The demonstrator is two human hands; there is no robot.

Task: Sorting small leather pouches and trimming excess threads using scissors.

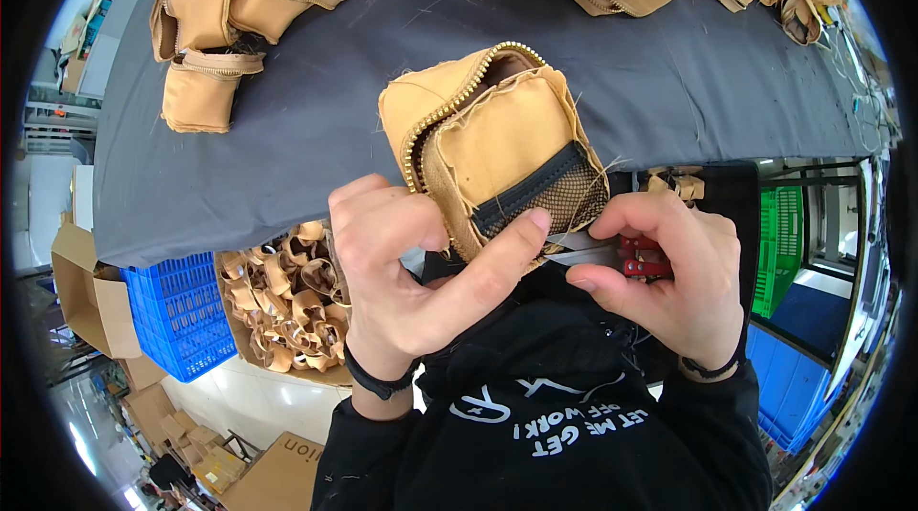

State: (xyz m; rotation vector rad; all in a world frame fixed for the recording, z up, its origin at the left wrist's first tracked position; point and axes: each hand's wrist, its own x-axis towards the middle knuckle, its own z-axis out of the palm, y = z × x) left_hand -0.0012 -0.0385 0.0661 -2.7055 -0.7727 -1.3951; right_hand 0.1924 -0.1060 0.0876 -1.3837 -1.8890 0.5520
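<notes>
A small tan pouch (pixel 507 148) with a brass zipper and a black mesh pocket (pixel 564 191) is tilted up at the table's near edge. My left hand (pixel 411 277) grips it from the lower left, with the thumb pressed over the mesh side. The zipper is partly open along the top, and loose threads stick out from the seams. In my right hand (pixel 684 267) is a pair of small red-handled thread snips (pixel 644 258). Their metal blades lie close to the pouch's lower right edge, and the tips are partly hidden.
More tan pouches (pixel 201 9) are heaped along the far side of the dark cloth-covered table (pixel 316 119). Below its near edge stands a carton (pixel 335 375) full of tan pieces, beside a blue crate (pixel 182 315). Green (pixel 779 243) and blue (pixel 789 387) crates stand at the right.
</notes>
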